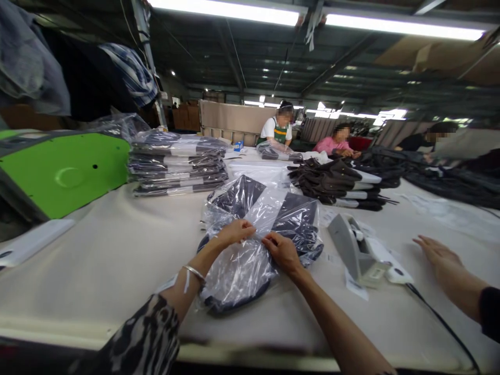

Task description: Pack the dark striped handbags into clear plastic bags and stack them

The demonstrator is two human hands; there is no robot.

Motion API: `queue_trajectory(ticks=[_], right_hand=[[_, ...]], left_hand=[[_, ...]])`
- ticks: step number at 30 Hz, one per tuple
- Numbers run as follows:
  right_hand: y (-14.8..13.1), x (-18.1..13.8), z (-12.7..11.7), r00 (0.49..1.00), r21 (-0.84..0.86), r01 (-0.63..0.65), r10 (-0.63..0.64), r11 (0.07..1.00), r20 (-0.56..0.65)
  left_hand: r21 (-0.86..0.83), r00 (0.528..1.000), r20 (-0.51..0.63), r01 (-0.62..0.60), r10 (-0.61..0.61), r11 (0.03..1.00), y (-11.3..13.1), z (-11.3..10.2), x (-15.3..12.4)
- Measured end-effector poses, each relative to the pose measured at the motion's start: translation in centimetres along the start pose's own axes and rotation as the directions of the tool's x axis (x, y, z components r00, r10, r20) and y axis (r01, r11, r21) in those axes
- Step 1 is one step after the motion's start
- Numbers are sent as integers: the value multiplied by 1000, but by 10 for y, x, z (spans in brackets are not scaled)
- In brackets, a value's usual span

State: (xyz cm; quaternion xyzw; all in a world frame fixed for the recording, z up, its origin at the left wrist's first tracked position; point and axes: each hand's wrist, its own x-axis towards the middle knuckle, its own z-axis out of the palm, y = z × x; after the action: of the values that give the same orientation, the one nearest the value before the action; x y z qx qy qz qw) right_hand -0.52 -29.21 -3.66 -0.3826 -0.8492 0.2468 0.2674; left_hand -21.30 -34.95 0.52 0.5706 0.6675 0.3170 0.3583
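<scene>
A dark folded garment (299,208) in a clear plastic bag (238,276) lies on the table in front of me, with a pale strip (269,205) across its upper part. My left hand (237,230) is closed, its fingertips pinching the bag's film near the middle. Just to the right, my right hand (282,251) also pinches the film between thumb and fingers. The two hands are a short way apart. Loose, crinkled plastic spreads below them, and a dark edge of the garment shows through at the bottom.
Bagged garments (179,161) are stacked at the back left, beside a green machine (70,169). Dark garments (332,179) are piled at back right. A grey tape dispenser (353,250) and corded power strip (394,268) stand right, near another person's hand (441,255). Several people work beyond.
</scene>
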Motion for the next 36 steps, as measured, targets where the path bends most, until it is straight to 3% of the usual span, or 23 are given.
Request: queue_trajectory(ticks=[5, 10, 12, 15, 17, 20, 25, 31, 34, 36], right_hand=[[0, 2, 2, 1000, 49, -21, 21, 999, 0], [-3, 6, -9, 997, 120, -56, 50, 991, 54], [-1, 3, -25, 978, 163, -144, 115, 976, 176], [7, -12, -54, 877, 243, -349, 224, 905, 426], [15, -22, -69, 834, 291, -426, 246, 857, 494], [26, -33, -77, 871, 252, -409, 293, 877, 394], [24, -38, -64, 921, -91, -351, 361, 932, 147], [15, -52, -63, 973, -514, -217, 225, 830, -48], [21, -63, -75, 975, -567, -220, 203, 794, -94], [30, -72, -92, 967, -495, -253, 224, 831, -118]], left_hand=[[12, 999, 33, -9, 8, 1000, -2, 0, 5], [191, 989, -139, -20, 47, 981, 0, 6, 3], [278, 969, -230, -30, 96, 960, -1, 10, 2], [368, 933, -309, -60, 183, 928, -6, 15, 0], [422, 916, -321, -89, 240, 902, -10, 17, 0], [465, 907, -324, -96, 270, 880, -16, 20, 4], [466, 906, -353, -46, 233, 884, -21, 22, 10], [496, 908, -363, -3, 210, 868, -24, 24, 13], [504, 910, -355, -9, 217, 864, -23, 24, 12], [504, 909, -349, -23, 228, 863, -22, 22, 12]])
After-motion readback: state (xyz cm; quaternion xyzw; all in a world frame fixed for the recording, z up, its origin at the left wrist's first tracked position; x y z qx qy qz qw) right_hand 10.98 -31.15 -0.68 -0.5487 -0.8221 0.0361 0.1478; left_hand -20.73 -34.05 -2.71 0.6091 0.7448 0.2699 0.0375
